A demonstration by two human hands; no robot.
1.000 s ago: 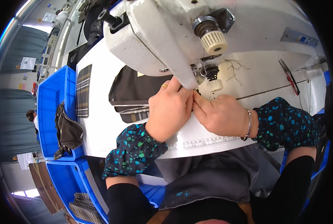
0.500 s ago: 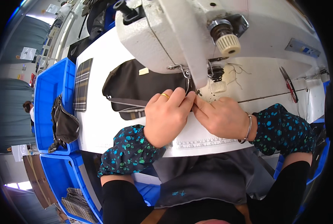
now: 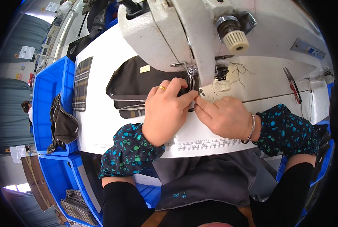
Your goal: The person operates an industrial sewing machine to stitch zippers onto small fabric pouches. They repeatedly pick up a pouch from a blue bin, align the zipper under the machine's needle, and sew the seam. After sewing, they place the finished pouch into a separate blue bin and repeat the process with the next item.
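Note:
A dark brown fabric pouch piece (image 3: 150, 83) lies on the white sewing table, partly beneath the head of the sewing machine (image 3: 153, 41). Along its edge a metal zipper (image 3: 191, 83) curves up to the presser foot (image 3: 192, 70). My left hand (image 3: 167, 108) presses on the pouch, thumb and fingers closed over its edge beside the zipper. Close against it, my right hand (image 3: 225, 117) pinches the fabric edge near the zipper; its fingertips partly hide what they grip. Plaid lining (image 3: 133, 113) shows under the pouch's near edge.
Red-handled scissors (image 3: 293, 86) lie to the right, beyond loose threads (image 3: 240, 72). A plaid fabric panel (image 3: 81, 85) rests at the table's left side. Blue bins (image 3: 42, 113) stand left, holding a dark pouch (image 3: 64, 125) and plaid pieces (image 3: 78, 206). A printed ruler scale (image 3: 203, 144) follows the front edge.
My left hand has shifted slightly left, and its index finger has drawn back from the presser foot. More of the zipper now shows. The right hand stays nearly in place.

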